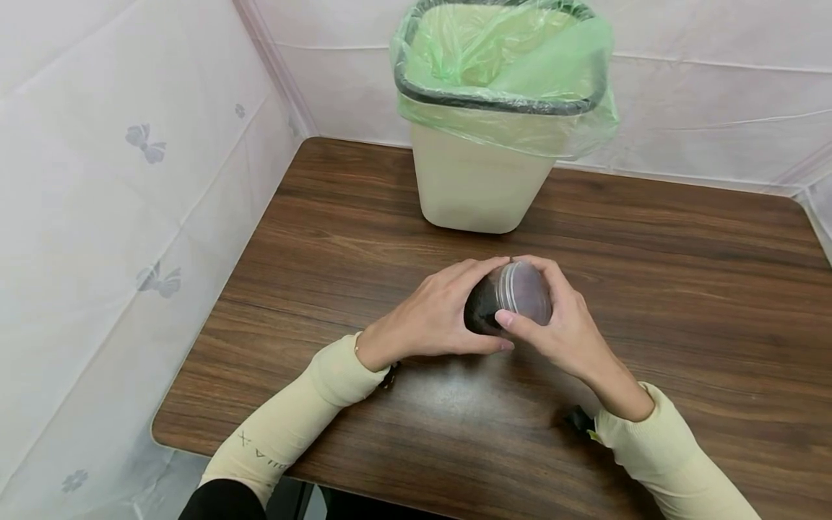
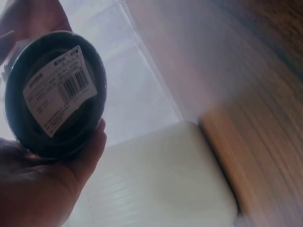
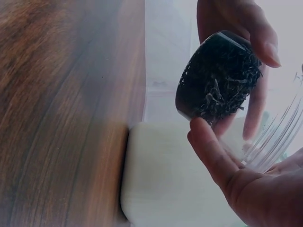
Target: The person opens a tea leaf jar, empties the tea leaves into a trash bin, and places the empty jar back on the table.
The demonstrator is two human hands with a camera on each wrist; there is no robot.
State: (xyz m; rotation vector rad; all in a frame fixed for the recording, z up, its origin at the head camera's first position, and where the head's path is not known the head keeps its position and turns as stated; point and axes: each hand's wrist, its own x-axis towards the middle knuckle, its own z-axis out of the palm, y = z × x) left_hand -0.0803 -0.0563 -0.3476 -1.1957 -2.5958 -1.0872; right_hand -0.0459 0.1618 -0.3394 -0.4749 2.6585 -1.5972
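Between the two hands a clear round jar [image 1: 482, 309] is held up, tipped onto its side over the table. Dark, dry, leaf-like shreds [image 3: 220, 90] fill its base end. My left hand [image 1: 437, 312] grips the jar's body, thumb below and fingers over the top. On the ridged clear lid end [image 1: 526, 292], my right hand [image 1: 572, 328] curls its thumb and fingers round the side. The left wrist view shows the jar's underside with a white barcode label [image 2: 61, 90].
A cream bin [image 1: 477, 180] lined with a green plastic bag [image 1: 559, 65] stands on the brown wooden table [image 1: 292, 282], beyond the hands. Pale plastic sheeting [image 1: 130, 217] hangs behind the table and along its left side.
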